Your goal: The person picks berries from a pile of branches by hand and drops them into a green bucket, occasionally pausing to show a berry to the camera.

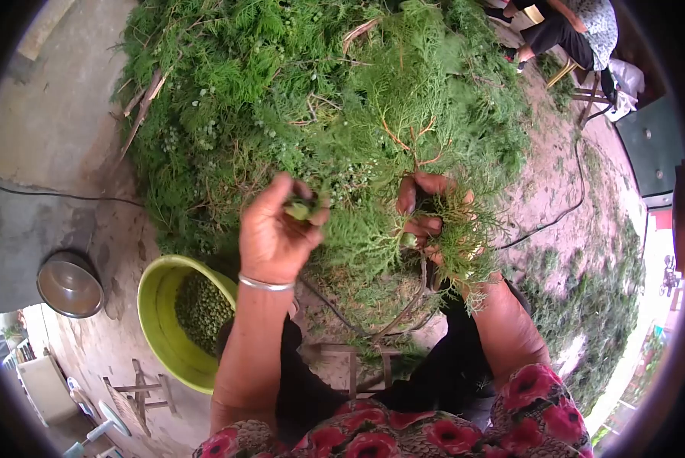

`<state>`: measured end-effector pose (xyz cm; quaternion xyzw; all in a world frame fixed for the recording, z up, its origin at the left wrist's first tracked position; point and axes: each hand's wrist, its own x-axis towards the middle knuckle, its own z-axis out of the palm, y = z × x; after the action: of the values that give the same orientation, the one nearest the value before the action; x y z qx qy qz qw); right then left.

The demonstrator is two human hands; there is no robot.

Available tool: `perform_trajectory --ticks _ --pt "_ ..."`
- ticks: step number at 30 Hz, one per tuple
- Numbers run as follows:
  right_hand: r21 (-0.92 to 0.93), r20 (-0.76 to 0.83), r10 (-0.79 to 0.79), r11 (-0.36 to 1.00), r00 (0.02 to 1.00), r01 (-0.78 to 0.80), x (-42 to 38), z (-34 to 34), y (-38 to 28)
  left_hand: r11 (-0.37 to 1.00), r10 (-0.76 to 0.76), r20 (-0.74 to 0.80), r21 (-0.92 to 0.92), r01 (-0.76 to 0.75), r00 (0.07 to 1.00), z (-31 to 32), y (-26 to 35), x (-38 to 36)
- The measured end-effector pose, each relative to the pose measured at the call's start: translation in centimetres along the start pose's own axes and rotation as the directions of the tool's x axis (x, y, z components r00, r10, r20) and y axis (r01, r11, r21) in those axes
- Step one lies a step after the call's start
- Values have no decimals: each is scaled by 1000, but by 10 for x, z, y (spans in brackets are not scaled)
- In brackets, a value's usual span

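Note:
My right hand (428, 204) is closed on a leafy evergreen branch (411, 137), whose flat green sprays fan out above and below the fingers. A pale green cone (408, 240) shows beside the fingers of that hand. My left hand (277, 229), with a silver bangle at the wrist, is curled around small green cones (300, 211). Its fingertips are somewhat blurred, and it is apart from the branch. Below and left of it stands a yellow-green bucket (153, 305), partly filled with round green cones (203, 311).
A large heap of cut evergreen branches (220, 99) lies in front. To the left is a metal bowl (71, 284). A black cable (545, 225) crosses the floor at right. Another person (560, 38) sits at the upper right. A wooden stool (138, 393) stands at lower left.

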<state>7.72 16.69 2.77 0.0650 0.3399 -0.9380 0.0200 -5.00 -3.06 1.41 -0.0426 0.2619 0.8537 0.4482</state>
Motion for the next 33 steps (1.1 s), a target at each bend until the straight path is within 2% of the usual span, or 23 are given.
perform_trajectory --ticks 1,3,4,6,7,8,9,11,12,14,15,16,18,19,20,22,24,25,26,28,30,31,33 --pt "-21 -21 -9 1000 1000 9 -1 1 1 994 26 -150 109 -10 988 9 -9 -1" --pt "-40 -42 -18 999 999 16 0 3 2 982 114 -205 170 -80 972 12 -27 3" --pt "-53 -85 60 997 995 -64 3 3 1 980 150 -247 166 -111 957 13 -31 4" --pt "-62 -126 138 987 982 -147 4 7 1 993 100 -204 81 -85 974 9 -30 6" --pt "28 -178 147 989 973 -145 3 10 1 999 52 -152 -2 -52 987 8 -29 6" --pt "117 -230 160 984 960 -136 3 11 1 999 54 -151 -1 -54 987 8 -27 6" --pt "117 -228 159 984 960 -135 6 4 5 994 90 -130 78 -80 987 9 -24 5" --pt "-177 -334 -21 983 942 -40 15 -9 16 980 140 -78 151 -127 987 20 -21 3" --pt "-177 -334 -22 983 942 -40 16 -11 18 980 140 -78 151 -127 987 19 -22 4" --pt "-599 -391 -214 797 895 -71 22 5 18 969 206 -102 156 -189 973 17 -25 3" --pt "-686 -297 -273 727 915 -6 22 2 20 970 202 -103 155 -185 974 18 -27 2" --pt "-686 -302 -274 727 913 -9 20 6 19 971 177 -79 176 -161 981 20 -27 2" --pt "-547 -350 -186 836 918 -39 18 18 17 972 146 -52 195 -133 988 26 -30 0" --pt "-613 -343 -199 788 918 -58 17 16 18 866 252 -46 457 -204 967 31 -33 -1" --pt "-613 -346 -201 788 916 -59 16 15 18 687 352 -11 682 -251 936 35 -37 -2" --pt "-666 -271 -269 745 924 22 17 15 22 658 350 -38 721 -217 936 35 -42 -2" --pt "-816 -109 -422 555 900 162 18 13 25 438 416 50 864 -249 908 28 -44 0" --pt "-797 -169 -361 597 917 88 18 14 22 394 418 99 876 -279 903 27 -43 1" --pt "-773 -228 -297 634 927 14 18 15 20 394 417 97 877 -276 904 28 -42 1" --pt "-721 -201 -312 689 928 76 17 14 16 488 334 85 837 -249 939 33 -40 0" --pt "-632 -285 -155 772 946 -64 15 12 11 497 320 15 849 -182 947 36 -40 -1" --pt "-655 -296 -195 754 935 -49 14 15 11 504 308 -53 856 -115 950 37 -40 -1" --pt "-620 -300 -189 784 935 -41 15 13 11 518 293 -47 847 -117 955 39 -38 -2"
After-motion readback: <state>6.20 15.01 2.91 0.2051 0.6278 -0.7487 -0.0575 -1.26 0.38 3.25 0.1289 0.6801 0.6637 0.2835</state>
